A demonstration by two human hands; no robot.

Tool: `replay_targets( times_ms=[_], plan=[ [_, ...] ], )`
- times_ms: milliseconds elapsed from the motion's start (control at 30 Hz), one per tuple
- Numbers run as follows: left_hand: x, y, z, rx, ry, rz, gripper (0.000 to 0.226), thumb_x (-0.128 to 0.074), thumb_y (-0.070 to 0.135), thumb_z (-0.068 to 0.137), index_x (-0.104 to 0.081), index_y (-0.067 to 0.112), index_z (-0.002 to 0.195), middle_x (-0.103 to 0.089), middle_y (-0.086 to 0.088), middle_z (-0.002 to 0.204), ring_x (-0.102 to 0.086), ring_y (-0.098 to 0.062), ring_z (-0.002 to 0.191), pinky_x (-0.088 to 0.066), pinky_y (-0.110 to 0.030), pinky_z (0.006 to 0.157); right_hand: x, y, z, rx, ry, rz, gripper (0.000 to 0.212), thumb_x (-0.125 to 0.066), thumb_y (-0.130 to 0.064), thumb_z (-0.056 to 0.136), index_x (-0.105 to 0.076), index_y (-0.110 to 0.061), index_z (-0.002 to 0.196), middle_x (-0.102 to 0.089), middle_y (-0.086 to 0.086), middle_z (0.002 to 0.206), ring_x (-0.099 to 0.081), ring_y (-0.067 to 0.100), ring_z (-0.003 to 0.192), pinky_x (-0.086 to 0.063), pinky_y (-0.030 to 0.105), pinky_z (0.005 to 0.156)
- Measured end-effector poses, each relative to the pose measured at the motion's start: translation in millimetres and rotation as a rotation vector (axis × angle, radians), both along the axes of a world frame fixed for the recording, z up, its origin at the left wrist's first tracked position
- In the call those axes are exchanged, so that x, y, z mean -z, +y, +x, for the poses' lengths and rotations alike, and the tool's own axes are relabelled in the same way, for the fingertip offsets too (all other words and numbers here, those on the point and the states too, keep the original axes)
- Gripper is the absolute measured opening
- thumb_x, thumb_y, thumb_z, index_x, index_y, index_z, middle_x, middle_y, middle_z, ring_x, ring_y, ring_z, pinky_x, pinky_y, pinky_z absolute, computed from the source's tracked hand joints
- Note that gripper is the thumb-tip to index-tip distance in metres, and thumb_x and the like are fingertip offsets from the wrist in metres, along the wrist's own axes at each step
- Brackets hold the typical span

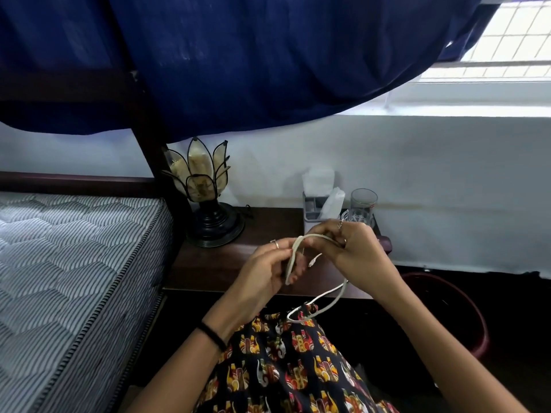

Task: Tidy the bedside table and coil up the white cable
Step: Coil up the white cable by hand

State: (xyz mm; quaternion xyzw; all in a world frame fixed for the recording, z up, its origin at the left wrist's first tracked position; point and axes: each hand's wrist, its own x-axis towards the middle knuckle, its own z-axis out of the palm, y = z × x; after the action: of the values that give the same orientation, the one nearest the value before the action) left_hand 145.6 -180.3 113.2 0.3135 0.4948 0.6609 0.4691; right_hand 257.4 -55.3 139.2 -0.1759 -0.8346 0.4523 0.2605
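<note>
A: Report hand state.

B: The left hand [269,271] pinches a bundle of loops of the thin white charging cable [293,257]. The right hand [353,251] grips the same cable where it arches across between the hands; its fingers are curled round it.

A: Cable orientation?

B: The held loops run roughly upright, long axis from the left fingertips down toward the palm. A short end with a small connector points toward the right hand. A loose length hangs below the right hand and loops onto the patterned dark garment [292,362].

A: Location and clearance?

B: Both hands are above the front edge of the dark wooden bedside table [226,260]. The table's middle is bare wood. A striped mattress [74,263] borders its left edge.

A: Containers?

B: At the rear right corner, a grey holder [313,208] contains white tissue; a clear drinking glass [363,204] stands just beside it. A black petal-shaped lamp [202,189] occupies the rear left corner.
</note>
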Motion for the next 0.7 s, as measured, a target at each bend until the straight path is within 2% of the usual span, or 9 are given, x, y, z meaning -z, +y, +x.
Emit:
replay_targets(
  times_ms=[33,100,200,367,467,533,600,700],
  plan=[
    [-1,-3,1,0.011,-0.041,0.006,0.037,-0.028,0.014,0.098,-0.064,0.009,0.101,-0.056,0.001,0.058,-0.046,-0.009,0.055,-0.038,-0.018,0.051,2,-1,-1,0.025,0.026,-0.045,0.005,-0.074,-0.018,0.080,-0.072,-0.020,0.077,-0.073,0.002,0.072,-0.070,0.019,0.071,-0.055,0.036,0.073],
    [-3,-7,3,0.033,0.013,-0.029,0.043,-0.028,0.030,0.100,-0.069,0.016,0.094,-0.048,0.004,0.054,-0.039,-0.008,0.051,-0.032,-0.020,0.051,6,-2,-3,0.059,0.070,-0.151,0.009,-0.078,-0.019,0.075,-0.070,-0.020,0.072,-0.073,0.006,0.068,-0.070,0.022,0.066,-0.055,0.037,0.067],
    [-7,-11,1,0.045,0.183,-0.108,0.038,-0.035,0.028,0.099,-0.068,0.012,0.093,-0.037,0.008,0.051,-0.030,-0.005,0.046,-0.025,-0.017,0.047,16,-5,-7,0.074,0.091,-0.242,0.016,-0.082,-0.025,0.070,-0.067,-0.018,0.071,-0.071,0.011,0.065,-0.065,0.022,0.057,-0.051,0.031,0.060],
    [-9,-18,0,0.016,0.270,-0.196,0.042,-0.035,0.034,0.099,-0.066,0.009,0.085,-0.032,0.011,0.044,-0.025,-0.003,0.039,-0.024,-0.013,0.041,36,-17,-13,-0.020,0.102,-0.392,0.012,-0.074,-0.025,0.079,-0.069,-0.014,0.075,-0.066,0.006,0.061,-0.056,0.011,0.055,-0.044,0.023,0.050],
    [-7,-17,5,-0.112,0.183,-0.169,0.041,-0.036,0.033,0.099,-0.065,0.010,0.079,-0.031,0.011,0.043,-0.023,-0.003,0.039,-0.023,-0.013,0.039,44,-24,-19,-0.030,0.126,-0.562,0.017,-0.069,-0.029,0.084,-0.069,-0.013,0.078,-0.053,0.008,0.058,-0.043,0.018,0.050,-0.032,0.024,0.044],
    [-4,-14,8,-0.168,0.072,-0.136,0.042,-0.035,0.030,0.099,-0.064,0.008,0.078,-0.031,0.011,0.043,-0.023,-0.002,0.037,-0.022,-0.012,0.037,47,-29,-24,-0.004,0.140,-0.643,0.017,-0.064,-0.028,0.088,-0.069,-0.014,0.079,-0.048,0.004,0.054,-0.038,0.013,0.045,-0.027,0.020,0.041],
    [-4,-10,9,-0.197,-0.063,-0.088,0.042,-0.034,0.027,0.100,-0.064,0.006,0.080,-0.031,0.010,0.042,-0.024,-0.001,0.035,-0.021,-0.012,0.036,49,-35,-26,0.018,0.152,-0.713,0.020,-0.059,-0.028,0.092,-0.067,-0.014,0.079,-0.045,0.001,0.052,-0.035,0.007,0.041,-0.024,0.018,0.038],
    [-6,-5,8,-0.238,-0.246,-0.008,0.040,-0.035,0.025,0.100,-0.066,0.005,0.084,-0.032,0.009,0.044,-0.025,-0.001,0.034,-0.022,-0.013,0.036,51,-43,-27,0.023,0.118,-0.782,0.032,-0.051,-0.033,0.095,-0.061,-0.003,0.090,-0.043,0.009,0.061,-0.035,0.007,0.043,-0.025,0.019,0.038]
  ],
)
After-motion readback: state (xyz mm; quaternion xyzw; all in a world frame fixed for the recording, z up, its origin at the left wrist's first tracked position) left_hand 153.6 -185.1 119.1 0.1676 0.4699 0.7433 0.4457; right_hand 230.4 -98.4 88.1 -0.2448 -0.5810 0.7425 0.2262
